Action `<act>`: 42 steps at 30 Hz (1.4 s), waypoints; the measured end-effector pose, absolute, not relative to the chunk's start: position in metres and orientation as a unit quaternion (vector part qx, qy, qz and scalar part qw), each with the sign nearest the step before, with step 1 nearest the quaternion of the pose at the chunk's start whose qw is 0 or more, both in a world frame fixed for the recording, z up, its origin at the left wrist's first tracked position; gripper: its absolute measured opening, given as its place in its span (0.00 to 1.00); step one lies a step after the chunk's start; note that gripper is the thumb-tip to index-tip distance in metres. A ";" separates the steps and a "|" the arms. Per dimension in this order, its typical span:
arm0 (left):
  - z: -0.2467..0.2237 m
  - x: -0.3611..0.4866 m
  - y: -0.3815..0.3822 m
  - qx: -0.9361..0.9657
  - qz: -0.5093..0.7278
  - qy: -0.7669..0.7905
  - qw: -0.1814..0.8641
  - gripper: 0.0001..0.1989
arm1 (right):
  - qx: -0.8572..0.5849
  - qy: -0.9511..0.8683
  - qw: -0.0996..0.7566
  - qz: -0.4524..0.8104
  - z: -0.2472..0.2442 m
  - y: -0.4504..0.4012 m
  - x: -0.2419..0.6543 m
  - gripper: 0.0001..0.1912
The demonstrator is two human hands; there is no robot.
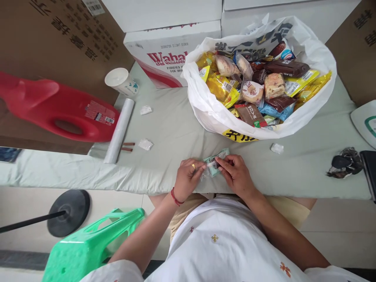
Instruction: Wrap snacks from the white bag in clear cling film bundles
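Close to the table's front edge, a small light-green snack packet [216, 161] with clear plastic is pinched between both hands. My left hand [190, 175], with a ring and a red wrist cord, grips its left end. My right hand [236, 174] holds the other side between thumb and fingers. Something dark shows in the middle of the packet; I cannot make out its kind. Beyond the hands stands a white plastic bag [202, 113] filled with wrapped snacks [252, 92] in yellow, brown, blue and clear wrappers.
Crumpled clear wrappers [146, 144] lie on the cloth-covered table [170, 125]. Leftward are a plastic roll [120, 131], two brown strips [127, 147], a paper cup [120, 80] and a red jug [58, 105]. Keys [345, 162] lie at right; a green stool [94, 243] stands below.
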State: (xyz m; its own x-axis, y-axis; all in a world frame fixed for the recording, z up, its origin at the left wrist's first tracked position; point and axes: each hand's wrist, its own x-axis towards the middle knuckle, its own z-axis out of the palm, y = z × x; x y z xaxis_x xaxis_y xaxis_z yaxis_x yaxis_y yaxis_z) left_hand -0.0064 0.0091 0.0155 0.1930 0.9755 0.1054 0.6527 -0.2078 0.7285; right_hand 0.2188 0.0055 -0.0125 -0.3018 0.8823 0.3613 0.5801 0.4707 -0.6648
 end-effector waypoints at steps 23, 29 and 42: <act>0.031 -0.006 0.013 0.671 0.181 0.686 0.216 0.14 | -0.467 -0.779 0.362 0.211 -0.012 0.006 0.218 0.21; 0.030 -0.012 0.012 0.641 0.247 0.659 0.307 0.06 | -0.466 -0.777 0.363 0.219 -0.011 0.007 0.219 0.21; 0.034 -0.014 0.017 0.590 0.255 0.667 0.378 0.12 | -0.463 -0.781 0.363 0.209 -0.012 0.008 0.219 0.20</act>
State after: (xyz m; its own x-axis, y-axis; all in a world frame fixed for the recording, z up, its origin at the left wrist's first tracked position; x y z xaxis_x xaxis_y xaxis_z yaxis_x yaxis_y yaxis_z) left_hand -0.0137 0.0168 0.0339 -0.0196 0.9792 -0.2022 0.5934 0.1742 0.7858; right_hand 0.2192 0.0075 -0.0121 -0.3079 0.8746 0.3746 0.5707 0.4847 -0.6628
